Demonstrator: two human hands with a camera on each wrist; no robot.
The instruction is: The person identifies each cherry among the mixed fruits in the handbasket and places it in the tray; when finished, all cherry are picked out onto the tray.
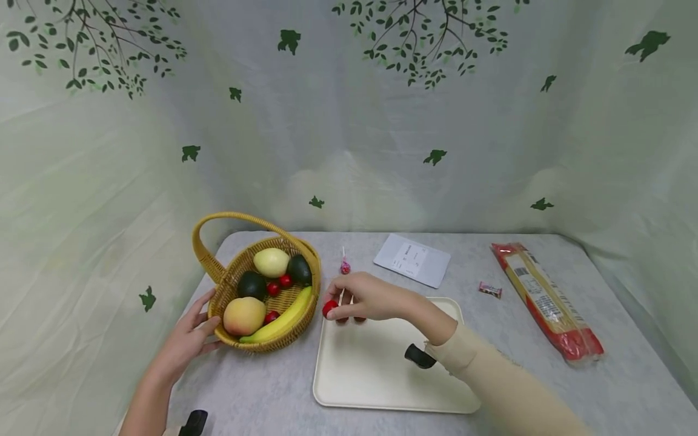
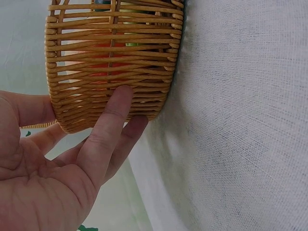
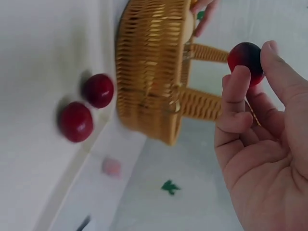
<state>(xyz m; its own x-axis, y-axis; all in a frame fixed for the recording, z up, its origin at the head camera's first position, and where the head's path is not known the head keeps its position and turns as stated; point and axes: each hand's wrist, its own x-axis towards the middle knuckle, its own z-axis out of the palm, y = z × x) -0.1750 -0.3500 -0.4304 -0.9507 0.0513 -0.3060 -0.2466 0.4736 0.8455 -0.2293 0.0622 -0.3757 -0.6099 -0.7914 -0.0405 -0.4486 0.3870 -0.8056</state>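
Observation:
My right hand (image 1: 371, 297) pinches a small round red fruit (image 3: 245, 62) between thumb and fingertips, at the basket's right side over the tray's far left corner. Two more dark red fruits (image 3: 84, 108) lie on the cream tray (image 1: 382, 375), partly behind the fingers in the head view. My left hand (image 1: 188, 339) holds the wicker basket (image 1: 289, 342) at its left side, thumb at the rim, other fingers against the outer wall (image 2: 110, 72). Inside are a banana (image 1: 283, 321), a peach (image 1: 244, 316), a pale yellow fruit (image 1: 271, 263), two dark green fruits (image 1: 252, 285) and several small red fruits (image 1: 273, 289).
Behind the tray lie a wrapped lollipop (image 1: 345, 266) and a grey-white labelled packet (image 1: 412, 260). A small wrapped candy (image 1: 490, 290) and a long red-and-yellow food packet (image 1: 548, 303) rest at the right. The basket's tall handle (image 1: 234, 215) arches at its far left. A leaf-print curtain (image 1: 354, 151) surrounds the table.

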